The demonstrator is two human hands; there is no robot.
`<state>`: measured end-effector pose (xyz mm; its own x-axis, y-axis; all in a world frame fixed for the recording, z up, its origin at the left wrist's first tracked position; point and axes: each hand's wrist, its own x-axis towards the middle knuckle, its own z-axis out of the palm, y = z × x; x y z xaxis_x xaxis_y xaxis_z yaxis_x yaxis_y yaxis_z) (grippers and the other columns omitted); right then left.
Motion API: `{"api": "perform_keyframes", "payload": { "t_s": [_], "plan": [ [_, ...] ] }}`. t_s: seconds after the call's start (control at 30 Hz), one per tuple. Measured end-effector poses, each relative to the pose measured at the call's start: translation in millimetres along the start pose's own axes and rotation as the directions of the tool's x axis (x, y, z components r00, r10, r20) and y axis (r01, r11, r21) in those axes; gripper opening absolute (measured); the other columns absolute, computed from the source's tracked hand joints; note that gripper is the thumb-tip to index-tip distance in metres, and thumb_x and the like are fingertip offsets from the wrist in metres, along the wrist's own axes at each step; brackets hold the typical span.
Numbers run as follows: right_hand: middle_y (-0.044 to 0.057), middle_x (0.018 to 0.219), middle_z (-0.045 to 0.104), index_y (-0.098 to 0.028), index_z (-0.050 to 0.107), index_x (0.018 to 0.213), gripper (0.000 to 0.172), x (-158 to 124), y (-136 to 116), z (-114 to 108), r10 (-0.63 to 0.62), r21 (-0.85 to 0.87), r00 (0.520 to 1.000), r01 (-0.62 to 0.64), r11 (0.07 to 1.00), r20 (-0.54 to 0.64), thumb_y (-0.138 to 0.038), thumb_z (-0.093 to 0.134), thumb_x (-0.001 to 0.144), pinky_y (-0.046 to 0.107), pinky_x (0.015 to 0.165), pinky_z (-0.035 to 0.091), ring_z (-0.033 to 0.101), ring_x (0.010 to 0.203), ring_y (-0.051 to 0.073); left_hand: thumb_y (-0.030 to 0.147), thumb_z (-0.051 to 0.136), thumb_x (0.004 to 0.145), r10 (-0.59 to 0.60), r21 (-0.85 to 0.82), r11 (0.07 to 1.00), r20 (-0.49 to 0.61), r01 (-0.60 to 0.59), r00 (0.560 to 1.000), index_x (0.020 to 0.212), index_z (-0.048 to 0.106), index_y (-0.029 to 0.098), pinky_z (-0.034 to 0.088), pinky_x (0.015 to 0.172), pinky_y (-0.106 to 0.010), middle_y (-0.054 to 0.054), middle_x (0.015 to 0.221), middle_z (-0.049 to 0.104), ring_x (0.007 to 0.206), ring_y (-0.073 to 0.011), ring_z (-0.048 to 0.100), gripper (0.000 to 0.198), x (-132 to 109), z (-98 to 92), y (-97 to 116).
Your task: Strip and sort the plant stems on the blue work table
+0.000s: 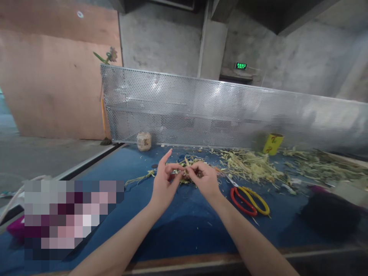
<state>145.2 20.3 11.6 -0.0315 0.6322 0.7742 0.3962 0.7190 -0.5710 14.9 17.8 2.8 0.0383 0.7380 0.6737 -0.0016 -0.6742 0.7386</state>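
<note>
My left hand point(167, 178) and my right hand point(204, 177) meet over the blue table, fingertips nearly touching. Both pinch a pale piece of dried plant point(187, 161) whose tip sticks up between them; its exact shape is mostly hidden by the fingers. The left index finger points up, away from the pinch. Just behind and beneath the fingertips lies a small heap of dried stalks point(198, 158). Thin pale stems point(140, 178) trail out to the left of it. Right of my right hand rests a pair of scissors point(244, 199) with one red and one yellow handle.
A larger pile of pale dry leaves point(253, 165) lies right of centre, with a yellow box point(273, 144) behind it. A round jar point(144, 141) stands at back left. A perforated metal panel point(178, 103) bounds the blue table point(172, 237). A dark object point(330, 214) sits at right.
</note>
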Motion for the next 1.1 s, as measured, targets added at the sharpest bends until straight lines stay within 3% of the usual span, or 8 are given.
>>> {"api": "perform_keyframes", "payload": {
  "t_s": [0.17, 0.43, 0.57, 0.67, 0.8, 0.93, 1.1],
  "plan": [
    [-0.001, 0.053, 0.054, -0.016, 0.054, 0.057, 0.019, -0.7, 0.0, -1.2, -0.131, -0.142, 0.990, 0.123, 0.982, -0.045, -0.021, 0.051, 0.075, 0.018, 0.052, 0.039, 0.049, 0.050, 0.008, 0.019, 0.058, 0.070, -0.054, -0.099, 0.994, -0.019, 0.052, 0.998, 0.128, 0.023, 0.019, 0.050, 0.073, -0.030, 0.000, 0.074, 0.060, 0.079, -0.0153, 0.058, 0.068, 2.2, 1.3, 2.0],
    [-0.001, 0.053, 0.054, -0.017, 0.055, 0.058, 0.020, 0.7, 6.4, -0.6, -0.316, -0.249, 0.948, 0.302, 0.920, -0.019, -0.019, 0.049, 0.078, 0.020, 0.053, 0.041, 0.049, 0.052, 0.009, 0.019, 0.061, 0.067, -0.198, -0.311, 0.930, 0.028, 0.196, 0.980, 0.127, 0.029, 0.019, 0.050, 0.074, -0.029, 0.001, 0.074, 0.062, 0.079, -0.0133, 0.059, 0.068, 3.5, 3.1, 1.8],
    [0.003, 0.066, 0.064, -0.017, 0.061, 0.073, 0.014, 1.4, 9.4, -2.6, -0.400, -0.262, 0.915, 0.400, 0.878, 0.054, -0.018, 0.048, 0.079, 0.022, 0.062, 0.045, 0.057, 0.064, 0.011, 0.018, 0.064, 0.063, -0.307, -0.398, 0.871, 0.016, 0.288, 0.951, 0.126, 0.031, 0.017, 0.050, 0.074, -0.029, 0.001, 0.074, 0.064, 0.072, -0.0119, 0.061, 0.070, 4.8, 3.1, -0.7],
    [0.004, 0.077, 0.067, -0.018, 0.063, 0.083, 0.016, 0.9, 12.7, -2.5, -0.429, -0.311, 0.902, 0.424, 0.851, 0.055, -0.017, 0.047, 0.080, 0.025, 0.069, 0.047, 0.060, 0.072, 0.013, 0.018, 0.065, 0.062, -0.327, -0.413, 0.862, -0.007, 0.295, 0.945, 0.125, 0.033, 0.016, 0.049, 0.076, -0.029, 0.000, 0.077, 0.067, 0.073, -0.0118, 0.061, 0.071, 5.9, 3.0, -2.3],
    [0.005, 0.082, 0.068, -0.017, 0.064, 0.088, 0.019, -0.4, 15.8, -0.1, -0.389, -0.320, 0.921, 0.373, 0.871, 0.013, -0.018, 0.047, 0.081, 0.026, 0.073, 0.048, 0.061, 0.076, 0.015, 0.018, 0.067, 0.061, -0.294, -0.342, 0.900, -0.019, 0.271, 0.955, 0.127, 0.031, 0.015, 0.046, 0.084, -0.032, -0.001, 0.075, 0.068, 0.085, -0.0152, 0.061, 0.075, 6.3, 2.9, -3.8],
    [0.004, 0.087, 0.067, -0.020, 0.064, 0.092, 0.022, 0.5, 13.6, 1.8, -0.283, -0.198, 0.958, 0.287, 0.937, 0.050, -0.018, 0.045, 0.081, 0.026, 0.075, 0.047, 0.061, 0.081, 0.014, 0.020, 0.067, 0.061, -0.284, -0.295, 0.921, -0.055, 0.256, 0.957, 0.128, 0.029, 0.016, 0.045, 0.084, -0.036, -0.001, 0.076, 0.068, 0.086, -0.0169, 0.061, 0.077, 6.0, 1.5, -5.4],
    [0.004, 0.077, 0.066, -0.019, 0.067, 0.082, 0.019, 4.0, 8.3, 1.7, -0.054, 0.011, 0.998, 0.053, 0.999, 0.034, -0.023, 0.049, 0.078, 0.026, 0.066, 0.047, 0.059, 0.072, 0.015, 0.021, 0.066, 0.062, -0.262, -0.293, 0.927, -0.053, 0.235, 0.964, 0.128, 0.030, 0.016, 0.044, 0.085, -0.037, -0.001, 0.077, 0.067, 0.084, -0.0165, 0.061, 0.076, 6.9, 0.3, -4.5]
  ]
}}
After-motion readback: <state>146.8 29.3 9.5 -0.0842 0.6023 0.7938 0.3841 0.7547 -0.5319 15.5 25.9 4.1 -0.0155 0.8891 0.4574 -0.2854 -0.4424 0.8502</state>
